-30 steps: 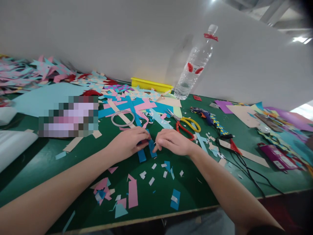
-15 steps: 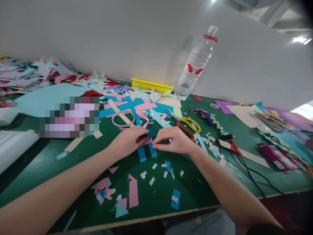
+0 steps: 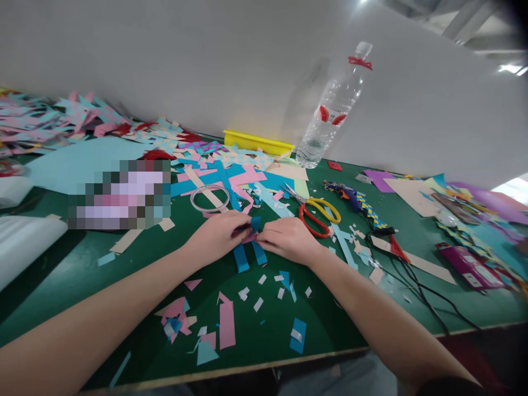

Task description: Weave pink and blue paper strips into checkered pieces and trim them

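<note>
Both hands meet over blue and pink paper strips at the middle of the green table. My left hand [image 3: 223,235] is closed on the blue paper strips [image 3: 241,258], whose lower ends stick out below the fingers. A small blue end shows above the fingertips, and a bit of pink paper [image 3: 249,236] lies between the hands. My right hand [image 3: 291,239] has its fingers pressed together at the right edge of the pink paper. Its fingertips touch or pinch that edge; the exact grip is partly hidden.
Scissors [image 3: 315,214] with red and yellow handles lie beyond my right hand. A tape roll [image 3: 209,198] lies beyond the left. Paper scraps [image 3: 226,324] are strewn in front. A water bottle [image 3: 334,110] stands by the wall, and black cords [image 3: 416,286] run at the right.
My right hand has closed in towards the left one, and its fingers, formerly in an open-looped pinch, now lie together against the pink paper. The left hand keeps its hold.
</note>
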Tool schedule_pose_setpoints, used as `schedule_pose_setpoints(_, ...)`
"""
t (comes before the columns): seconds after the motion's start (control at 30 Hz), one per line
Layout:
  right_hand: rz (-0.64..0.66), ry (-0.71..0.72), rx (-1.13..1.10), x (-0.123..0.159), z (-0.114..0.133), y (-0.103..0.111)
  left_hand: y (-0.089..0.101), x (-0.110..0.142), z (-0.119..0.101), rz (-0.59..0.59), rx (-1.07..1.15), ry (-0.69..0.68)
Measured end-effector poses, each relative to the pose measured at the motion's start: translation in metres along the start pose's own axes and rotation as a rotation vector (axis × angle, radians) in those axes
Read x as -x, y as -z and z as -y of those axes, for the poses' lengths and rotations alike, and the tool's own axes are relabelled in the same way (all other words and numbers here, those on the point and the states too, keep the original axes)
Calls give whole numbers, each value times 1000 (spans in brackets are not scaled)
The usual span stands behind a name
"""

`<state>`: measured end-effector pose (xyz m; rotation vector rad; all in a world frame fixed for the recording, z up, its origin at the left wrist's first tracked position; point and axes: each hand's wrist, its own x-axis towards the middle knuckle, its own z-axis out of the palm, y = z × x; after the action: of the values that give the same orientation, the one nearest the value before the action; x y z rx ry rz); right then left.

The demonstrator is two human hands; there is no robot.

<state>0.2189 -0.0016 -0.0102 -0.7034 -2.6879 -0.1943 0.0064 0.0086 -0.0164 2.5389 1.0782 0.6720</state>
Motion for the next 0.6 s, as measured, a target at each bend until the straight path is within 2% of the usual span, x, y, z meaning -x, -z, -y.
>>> schedule_pose_setpoints(0.3,20,16,54,-3,1,-2,0,1,-1,12,16,3)
schedule_pose_setpoints(0.6,154,-38,44,-7,5,4,-1,1,2,4,20,-11)
